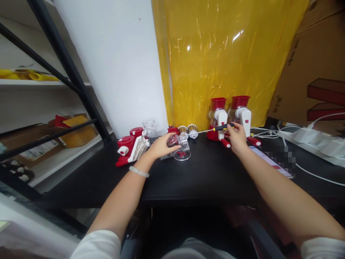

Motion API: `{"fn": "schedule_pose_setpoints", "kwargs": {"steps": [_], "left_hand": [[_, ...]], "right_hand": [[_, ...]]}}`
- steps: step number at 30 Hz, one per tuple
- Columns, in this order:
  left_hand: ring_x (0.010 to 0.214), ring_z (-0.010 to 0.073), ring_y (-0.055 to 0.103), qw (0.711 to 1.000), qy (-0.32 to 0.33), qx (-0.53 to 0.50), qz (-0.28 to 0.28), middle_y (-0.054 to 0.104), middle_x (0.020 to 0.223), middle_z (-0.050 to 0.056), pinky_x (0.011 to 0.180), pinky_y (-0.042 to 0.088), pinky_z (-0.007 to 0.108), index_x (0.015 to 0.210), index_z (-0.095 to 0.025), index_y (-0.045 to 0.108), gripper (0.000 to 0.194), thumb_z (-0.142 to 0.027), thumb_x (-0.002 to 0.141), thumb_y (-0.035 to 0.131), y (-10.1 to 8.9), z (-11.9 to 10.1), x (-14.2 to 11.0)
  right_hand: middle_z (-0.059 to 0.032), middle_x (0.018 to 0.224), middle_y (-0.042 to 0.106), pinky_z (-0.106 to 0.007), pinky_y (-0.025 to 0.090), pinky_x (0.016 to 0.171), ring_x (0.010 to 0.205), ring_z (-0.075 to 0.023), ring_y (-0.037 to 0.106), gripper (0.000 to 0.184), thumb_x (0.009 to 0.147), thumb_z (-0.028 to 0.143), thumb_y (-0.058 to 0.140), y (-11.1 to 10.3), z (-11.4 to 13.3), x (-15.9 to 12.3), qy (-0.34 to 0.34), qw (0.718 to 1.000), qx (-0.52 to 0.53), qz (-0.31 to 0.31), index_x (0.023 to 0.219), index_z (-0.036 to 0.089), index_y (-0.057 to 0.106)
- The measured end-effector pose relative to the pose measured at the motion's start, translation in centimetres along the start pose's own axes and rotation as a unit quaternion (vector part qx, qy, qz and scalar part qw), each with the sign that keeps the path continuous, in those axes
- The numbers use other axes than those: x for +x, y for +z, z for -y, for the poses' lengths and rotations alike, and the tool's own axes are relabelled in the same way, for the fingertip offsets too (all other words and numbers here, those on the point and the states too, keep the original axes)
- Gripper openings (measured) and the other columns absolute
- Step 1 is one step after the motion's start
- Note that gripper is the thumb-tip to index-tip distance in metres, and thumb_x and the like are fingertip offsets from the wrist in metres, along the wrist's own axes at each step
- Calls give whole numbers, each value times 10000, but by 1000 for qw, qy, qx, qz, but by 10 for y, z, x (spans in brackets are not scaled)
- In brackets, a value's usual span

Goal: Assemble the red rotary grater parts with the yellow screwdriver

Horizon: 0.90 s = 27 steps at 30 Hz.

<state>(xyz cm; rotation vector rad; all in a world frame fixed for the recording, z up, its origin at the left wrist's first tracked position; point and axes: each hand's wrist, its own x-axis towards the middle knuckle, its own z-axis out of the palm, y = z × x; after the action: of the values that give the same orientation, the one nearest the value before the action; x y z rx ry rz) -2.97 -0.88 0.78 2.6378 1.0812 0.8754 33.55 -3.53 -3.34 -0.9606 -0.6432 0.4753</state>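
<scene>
My left hand (165,145) is wrapped round a clear plastic housing (184,143), which lies tilted on the black table. Small red pieces (182,154) show at the housing's round rim. In my right hand (236,137) is a screwdriver (222,127) with a black and yellow handle. Its long thin shaft points left and reaches the housing; whether the tip touches a screw is too small to tell. Just behind the housing stand two metal grater drums (192,131) with white ends. To the left of my left hand are red bases (126,144) and a white crank arm part (138,148).
Two assembled red and white rotary graters (219,118) stand at the back, near my right hand. A tablet (271,162) lies at the right, beside white cables and a power strip (315,138). A clear cup (150,127) stands by the wall. Shelving (54,151) rises at the left.
</scene>
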Motion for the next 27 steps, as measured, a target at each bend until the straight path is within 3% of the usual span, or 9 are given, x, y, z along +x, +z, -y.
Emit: {"fn": "schedule_pose_setpoints", "kwargs": {"steps": [5,8,12,15,19,22,27], "left_hand": [[1305,354,633,1000,4,0,0,654,1434,147,1122,483,537,1450,-232,567,734,-614,845,730,0,1,0],[1307,352,631,1000,6,0,2,651,1438,149,1122,483,532,1456,-222,561,752,-628,845,725,1,2,1],[1310,359,629,1000,0,4,1,648,1441,150,1122,482,542,1461,-228,557,761,-629,838,732,1,2,1],[1315,357,626,1000,6,3,-1,646,1443,152,1120,484,540,1455,-230,561,743,-615,843,732,1,1,0],[1303,351,636,1000,17,5,-1,654,1432,154,1121,485,533,1448,-212,564,742,-603,841,737,0,-1,0],[1292,349,643,1000,18,6,-2,662,1422,154,1117,490,527,1443,-205,569,741,-600,840,738,0,-2,0],[1301,349,640,1000,25,9,-7,662,1424,150,1115,496,520,1438,-214,574,728,-589,837,745,-1,-4,-1]], "right_hand": [[43,841,619,-177,465,453,625,-113,635,421,722,228,690,1,-1,7,65,997,46,-6,1101,275,513],[45,840,592,-196,481,468,624,-116,624,397,731,237,648,1,-4,10,62,998,24,-6,1104,273,516],[8,879,610,-265,510,510,630,-141,622,258,869,433,593,-3,-9,13,16,996,-82,-10,1044,254,531],[-20,824,610,-358,543,595,622,-184,618,408,915,645,527,-8,-11,15,-23,982,-187,1,961,240,527],[-12,753,582,-413,548,749,689,-211,610,408,892,648,584,-14,-11,16,-73,959,-272,-9,897,245,525],[13,722,559,-366,544,686,652,-187,583,333,843,546,674,-11,-8,14,-65,971,-231,-10,913,252,536],[48,658,548,-252,466,462,495,-129,518,171,844,359,622,1,2,10,70,996,-53,10,930,257,516]]}}
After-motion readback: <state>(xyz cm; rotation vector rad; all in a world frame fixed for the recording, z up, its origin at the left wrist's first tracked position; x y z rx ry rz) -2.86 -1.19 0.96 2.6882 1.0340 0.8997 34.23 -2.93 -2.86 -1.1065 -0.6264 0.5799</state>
